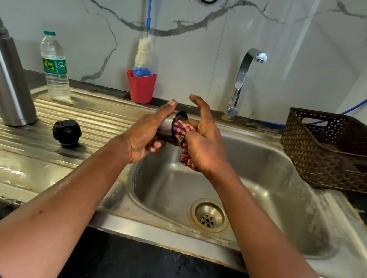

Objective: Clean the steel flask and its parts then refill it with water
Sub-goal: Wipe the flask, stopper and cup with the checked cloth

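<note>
Over the left side of the sink basin my left hand grips a small steel flask cup, its open mouth turned to the right. My right hand holds a red-and-white checked cloth pressed against the cup's mouth, index finger lifted. The tall steel flask body stands uncapped on the draining board at the far left. Its black stopper lies on the ribbed board just right of it.
A plastic water bottle stands behind the flask. A red cup holds a blue-handled bottle brush against the wall. The steel tap is off. A brown woven basket sits right of the sink.
</note>
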